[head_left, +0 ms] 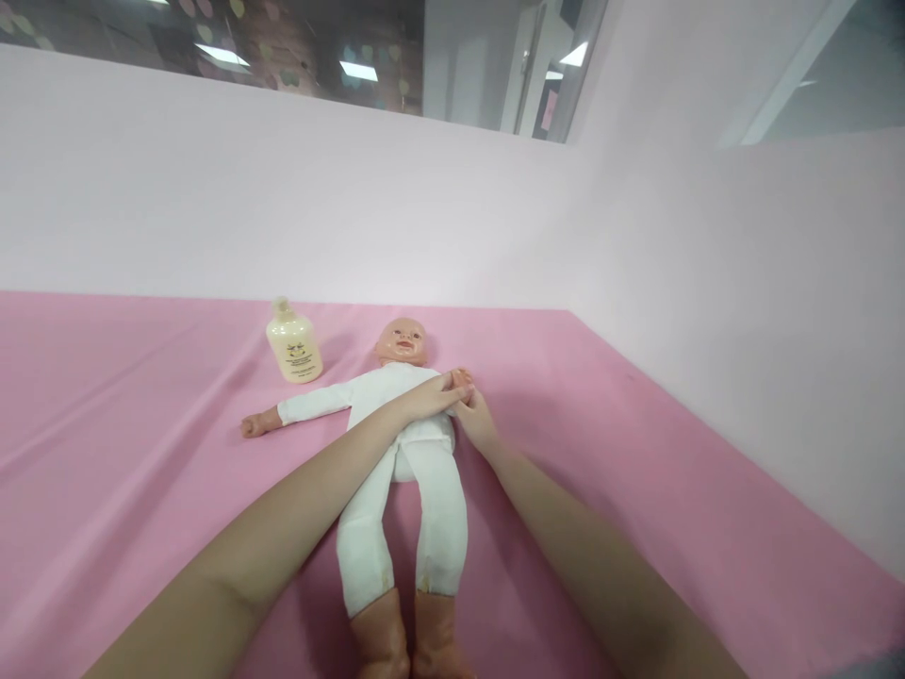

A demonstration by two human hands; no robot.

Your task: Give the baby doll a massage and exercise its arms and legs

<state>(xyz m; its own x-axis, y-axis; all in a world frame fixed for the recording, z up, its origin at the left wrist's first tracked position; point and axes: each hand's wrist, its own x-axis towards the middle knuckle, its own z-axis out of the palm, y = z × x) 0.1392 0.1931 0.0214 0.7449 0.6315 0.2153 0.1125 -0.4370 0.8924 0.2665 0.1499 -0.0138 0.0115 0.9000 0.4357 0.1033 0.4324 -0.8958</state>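
A baby doll (403,405) with a white cloth body lies on its back, head away from me and feet toward me. Across its chest reaches my left hand (433,396), fingers closed around the doll's hand (462,377) on the right side. My right hand (476,421) grips that same doll hand from below and the right, its fingers partly hidden. The doll's other arm (315,404) stretches out to the left, untouched. My left forearm covers part of the doll's belly and hip.
A pale yellow lotion bottle (295,349) stands upright left of the doll's head. Pink cloth (156,453) with creases covers the table. A white wall (318,198) rises behind and along the right side, with a window (339,57) above.
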